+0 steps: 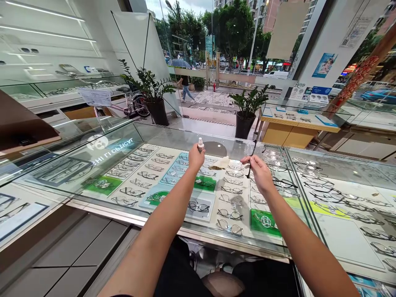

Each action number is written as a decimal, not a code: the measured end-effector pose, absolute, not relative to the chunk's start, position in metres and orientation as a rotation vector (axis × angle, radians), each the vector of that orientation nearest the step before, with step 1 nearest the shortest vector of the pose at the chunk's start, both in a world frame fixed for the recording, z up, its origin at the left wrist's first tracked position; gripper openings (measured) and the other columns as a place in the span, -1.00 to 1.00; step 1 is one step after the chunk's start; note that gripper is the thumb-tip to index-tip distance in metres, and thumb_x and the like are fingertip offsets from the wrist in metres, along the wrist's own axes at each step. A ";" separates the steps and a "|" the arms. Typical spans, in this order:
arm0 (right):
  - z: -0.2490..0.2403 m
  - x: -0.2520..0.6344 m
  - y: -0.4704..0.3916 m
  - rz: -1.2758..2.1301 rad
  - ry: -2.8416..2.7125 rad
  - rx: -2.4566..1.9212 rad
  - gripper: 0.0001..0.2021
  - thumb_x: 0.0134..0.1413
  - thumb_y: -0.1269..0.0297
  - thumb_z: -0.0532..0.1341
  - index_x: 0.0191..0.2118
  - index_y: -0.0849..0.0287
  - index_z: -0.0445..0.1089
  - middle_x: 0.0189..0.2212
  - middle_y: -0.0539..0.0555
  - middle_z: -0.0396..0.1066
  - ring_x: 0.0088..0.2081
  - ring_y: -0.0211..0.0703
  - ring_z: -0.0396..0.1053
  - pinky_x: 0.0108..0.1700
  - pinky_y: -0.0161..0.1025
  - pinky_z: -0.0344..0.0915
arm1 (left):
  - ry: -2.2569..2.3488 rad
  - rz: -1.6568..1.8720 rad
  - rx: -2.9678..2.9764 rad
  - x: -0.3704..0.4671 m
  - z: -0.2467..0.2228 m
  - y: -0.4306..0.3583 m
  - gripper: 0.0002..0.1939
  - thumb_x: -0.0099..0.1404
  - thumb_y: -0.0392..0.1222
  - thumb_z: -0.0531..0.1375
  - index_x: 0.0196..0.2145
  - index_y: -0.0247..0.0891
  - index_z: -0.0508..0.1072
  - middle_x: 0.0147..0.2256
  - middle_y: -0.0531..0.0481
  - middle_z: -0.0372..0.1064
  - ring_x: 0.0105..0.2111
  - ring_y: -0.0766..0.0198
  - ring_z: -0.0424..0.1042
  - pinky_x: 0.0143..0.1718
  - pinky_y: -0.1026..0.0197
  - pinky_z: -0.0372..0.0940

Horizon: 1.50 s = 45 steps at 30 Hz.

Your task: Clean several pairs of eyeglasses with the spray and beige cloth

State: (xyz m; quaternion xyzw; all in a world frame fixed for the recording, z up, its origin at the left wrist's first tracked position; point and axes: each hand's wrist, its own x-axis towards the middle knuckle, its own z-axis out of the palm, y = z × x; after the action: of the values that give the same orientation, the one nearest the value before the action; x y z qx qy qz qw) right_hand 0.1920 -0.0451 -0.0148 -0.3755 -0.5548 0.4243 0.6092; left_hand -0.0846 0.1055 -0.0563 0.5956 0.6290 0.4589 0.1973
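My left hand (196, 157) is closed around a small white spray bottle (201, 143), held upright over the glass display case. In my right hand (259, 171) a pair of eyeglasses (249, 165) is pinched by its dark frame, lenses turned nearly edge-on to me. Between the two hands a crumpled beige cloth (220, 163) lies on the glass top. Left of the cloth, behind the bottle, is a dark round shape (214, 148) on the case. My fingers partly hide both held things.
Beneath the glass top (173, 136) rows of eyeglasses (230, 213) rest on white and green trays. Two potted plants (156, 101) stand beyond the case, near the glass shopfront. A wooden display table (287, 128) is at the right rear. Outside, a person (186, 88) walks under an umbrella.
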 end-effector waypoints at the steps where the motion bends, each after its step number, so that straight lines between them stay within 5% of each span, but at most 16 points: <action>1: -0.015 0.192 -0.045 0.978 -1.281 -0.868 -0.68 0.43 -0.12 0.24 -0.19 0.00 0.54 -0.06 0.09 0.58 0.09 0.06 0.45 0.20 -0.01 0.27 | 1.768 1.278 1.667 -0.084 -0.057 0.105 -0.76 0.36 -0.24 0.23 -0.01 -0.19 0.43 -0.05 -0.21 0.54 0.00 -0.07 0.51 0.11 -0.08 0.35; 4: -0.014 0.191 -0.046 0.973 -1.281 -0.873 -0.67 0.42 -0.13 0.24 -0.20 0.00 0.54 -0.07 0.09 0.59 0.07 0.06 0.45 0.19 -0.02 0.27 | 1.835 1.332 1.635 -0.078 -0.050 0.097 -0.46 0.33 -0.17 0.30 0.22 -0.23 0.32 0.24 -0.37 0.39 0.25 -0.17 0.38 0.27 -0.18 0.26; 7: -0.013 0.192 -0.047 0.975 -1.279 -0.880 -0.66 0.42 -0.13 0.23 -0.20 0.00 0.53 -0.06 0.08 0.58 0.07 0.04 0.45 0.15 -0.04 0.28 | 1.973 1.573 1.648 -0.066 -0.032 0.080 -0.16 0.32 -0.08 0.35 0.42 -0.29 0.08 0.50 -0.47 -0.11 0.50 -0.24 -0.02 0.46 -0.23 0.00; 9: -0.012 0.192 -0.047 0.974 -1.276 -0.890 -0.66 0.42 -0.14 0.23 -0.20 0.00 0.53 -0.06 0.08 0.58 0.05 0.03 0.44 0.12 -0.05 0.28 | 1.951 1.602 1.845 -0.055 -0.019 0.066 -0.28 0.38 -0.09 0.28 0.39 -0.25 0.13 0.45 -0.41 0.00 0.46 -0.17 0.05 0.45 -0.18 0.02; 11: -0.010 0.192 -0.047 0.972 -1.271 -0.895 -0.65 0.41 -0.16 0.23 -0.21 0.01 0.53 -0.08 0.08 0.58 0.02 0.02 0.44 0.11 -0.06 0.28 | 1.776 1.173 2.224 -0.043 -0.012 0.053 -0.53 0.47 -0.11 0.16 0.27 -0.22 0.28 0.29 -0.34 0.25 0.33 -0.13 0.24 0.38 -0.19 0.11; 13: -0.009 0.191 -0.047 0.971 -1.267 -0.891 -0.64 0.40 -0.16 0.24 -0.22 0.01 0.53 -0.09 0.08 0.58 0.00 0.01 0.43 0.09 -0.07 0.28 | 1.591 0.896 2.395 -0.033 -0.012 0.043 -0.67 0.37 -0.09 0.28 0.06 -0.15 0.46 0.12 -0.20 0.40 0.19 -0.10 0.37 0.29 -0.13 0.20; 16: -0.008 0.190 -0.047 0.971 -1.261 -0.891 -0.65 0.40 -0.15 0.24 -0.22 0.01 0.54 -0.10 0.08 0.57 -0.02 0.00 0.42 0.08 -0.08 0.27 | 1.474 0.667 2.448 -0.027 -0.024 0.038 -0.62 0.18 -0.12 0.43 -0.05 -0.13 0.53 0.06 -0.16 0.44 0.10 -0.10 0.42 0.17 -0.07 0.29; 21: -0.010 0.190 -0.047 0.970 -1.270 -0.922 -0.63 0.39 -0.17 0.24 -0.23 0.02 0.53 -0.10 0.07 0.57 -0.02 0.00 0.41 0.06 -0.09 0.27 | 1.427 0.517 2.360 -0.034 -0.039 0.049 -0.59 0.19 -0.10 0.45 -0.01 -0.13 0.53 0.02 -0.14 0.49 0.12 -0.09 0.45 0.06 0.06 0.33; 27: -0.012 0.191 -0.046 0.972 -1.287 -0.928 -0.62 0.39 -0.18 0.23 -0.24 0.02 0.50 -0.08 0.08 0.58 0.00 0.00 0.42 0.09 -0.09 0.28 | 1.446 0.673 2.185 -0.037 -0.042 0.061 -0.95 0.38 -0.17 0.27 -0.21 -0.14 0.53 -0.13 -0.15 0.54 -0.04 -0.04 0.50 -0.05 0.09 0.28; 31: -0.011 0.191 -0.046 0.956 -1.297 -0.955 -0.61 0.37 -0.21 0.23 -0.24 0.02 0.50 -0.08 0.08 0.58 0.01 0.03 0.42 0.08 -0.08 0.30 | 1.470 0.834 1.984 -0.037 -0.042 0.064 -0.84 0.48 -0.08 0.16 -0.25 -0.14 0.47 -0.31 -0.09 0.52 -0.27 0.03 0.47 -0.16 0.09 0.26; 37: -0.009 0.190 -0.048 0.963 -1.293 -0.944 -0.63 0.39 -0.18 0.23 -0.21 0.01 0.53 -0.08 0.08 0.57 -0.01 0.01 0.41 0.11 -0.07 0.28 | 1.416 1.132 1.688 -0.039 -0.034 0.069 -0.84 0.48 -0.05 0.18 -0.21 -0.16 0.45 -0.11 -0.11 0.53 -0.06 0.04 0.47 -0.01 0.07 0.31; 45: -0.007 0.188 -0.049 0.957 -1.296 -0.943 -0.62 0.40 -0.17 0.22 -0.23 0.01 0.55 -0.11 0.07 0.57 -0.02 0.02 0.42 0.10 -0.07 0.29 | 1.139 1.146 1.150 -0.037 -0.027 0.079 -0.69 0.43 0.08 0.24 -0.18 -0.26 0.51 -0.25 -0.15 0.58 -0.20 0.08 0.59 -0.11 0.04 0.49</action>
State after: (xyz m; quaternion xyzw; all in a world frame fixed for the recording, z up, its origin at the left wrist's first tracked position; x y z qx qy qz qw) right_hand 0.1883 -0.0492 -0.0068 -0.4059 -0.5580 0.4118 0.5952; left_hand -0.0369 0.0790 -0.0271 0.4855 0.4804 0.4838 0.5473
